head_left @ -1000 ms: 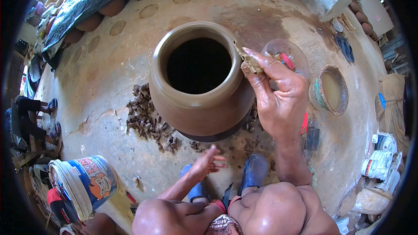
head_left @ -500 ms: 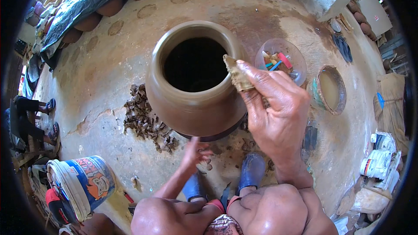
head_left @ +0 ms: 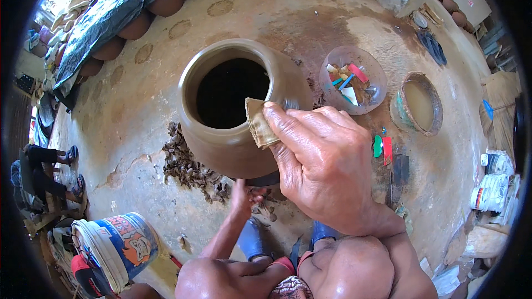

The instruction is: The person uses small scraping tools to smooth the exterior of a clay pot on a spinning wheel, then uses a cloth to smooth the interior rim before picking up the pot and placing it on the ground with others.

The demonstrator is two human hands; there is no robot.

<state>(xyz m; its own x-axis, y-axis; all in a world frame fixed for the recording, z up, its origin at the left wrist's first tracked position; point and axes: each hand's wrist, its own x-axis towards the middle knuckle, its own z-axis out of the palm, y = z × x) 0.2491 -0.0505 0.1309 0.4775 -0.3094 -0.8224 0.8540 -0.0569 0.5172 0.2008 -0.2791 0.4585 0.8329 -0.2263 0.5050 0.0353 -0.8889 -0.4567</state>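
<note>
A large wet clay pot point(head_left: 227, 152) with a wide round mouth stands in front of me on a dark base point(head_left: 263, 179). My right hand point(head_left: 327, 160) pinches a folded, clay-smeared cloth point(head_left: 260, 124) between thumb and fingers. The cloth overlaps the near right side of the pot's rim; whether it presses on the clay I cannot tell. Low at the pot's near side, my left hand point(head_left: 244, 196) reaches to the base, its fingers apart and holding nothing I can see. Part of it is hidden under the pot's belly.
Clay scraps point(head_left: 191, 169) lie left of the pot. To its right are a clear tub point(head_left: 378, 93) of small tools, a bucket of cloudy water point(head_left: 395, 111), and red and green pieces point(head_left: 387, 149). A paint bucket point(head_left: 147, 230) stands near left. Finished pots point(head_left: 169, 1) line the back.
My right hand has moved left and down with the cloth, toward the pot's near rim. The left hand has come up closer under the pot. The whole view has shifted slightly.
</note>
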